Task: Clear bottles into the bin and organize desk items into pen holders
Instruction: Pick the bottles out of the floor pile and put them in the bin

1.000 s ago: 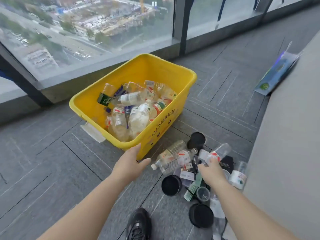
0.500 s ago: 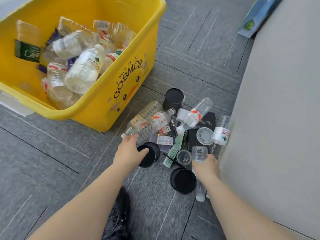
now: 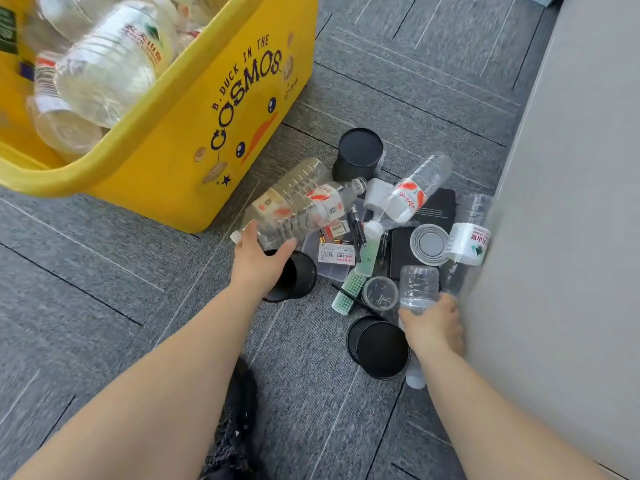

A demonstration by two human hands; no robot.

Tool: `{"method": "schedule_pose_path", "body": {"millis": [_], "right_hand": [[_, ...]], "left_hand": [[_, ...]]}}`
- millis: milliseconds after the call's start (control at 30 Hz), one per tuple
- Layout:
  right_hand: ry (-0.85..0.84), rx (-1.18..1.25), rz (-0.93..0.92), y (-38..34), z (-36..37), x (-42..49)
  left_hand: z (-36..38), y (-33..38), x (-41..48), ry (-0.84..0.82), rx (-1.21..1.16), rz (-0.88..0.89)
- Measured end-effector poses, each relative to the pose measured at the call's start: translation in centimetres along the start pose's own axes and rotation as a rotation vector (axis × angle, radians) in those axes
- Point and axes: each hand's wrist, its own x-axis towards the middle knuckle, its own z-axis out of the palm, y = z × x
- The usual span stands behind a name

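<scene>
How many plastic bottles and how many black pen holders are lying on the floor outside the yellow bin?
Plastic bottles: 5, one of them gripped by the right hand
Black pen holders: 3
Total: 8

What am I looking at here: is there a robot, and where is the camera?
No robot: these are a person's bare hands, seen from one camera worn on the head, looking down at a grey carpet floor. The yellow bin holds empty bottles. Beside it lie loose bottles, black pen holders and small desk items. The left hand reaches open around a long clear bottle, not yet gripping it. The right hand grips a small clear bottle.
</scene>
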Motion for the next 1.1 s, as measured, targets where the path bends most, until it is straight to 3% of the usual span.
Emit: {"method": "schedule_pose_path", "body": {"millis": [167,300,500,800,1100], "right_hand": [[0.059,0.030,-0.047,-0.2,-1.0,-0.1],[0.094,0.040,-0.087,-0.6,-2.0,-0.1],[0.116,0.033,-0.129,-0.9,-1.7,-0.4],[0.163,0.059,-0.284,-1.8,-3.0,-1.5],[0.143,0.272,-0.485,-8.6,-9.2,-7.2]], "left_hand": [[0.3,0.9,0.3,0.007,-0.110,-0.101],[0.3,1.7,1.2,-0.027,-0.111,-0.076],[0.4,2.3,2.5,-0.090,0.113,-0.016],[0.1,2.6,-0.3,0.033,0.120,0.170],[-10.0,7.1,-8.6,0.190,-0.028,0.312]]}}
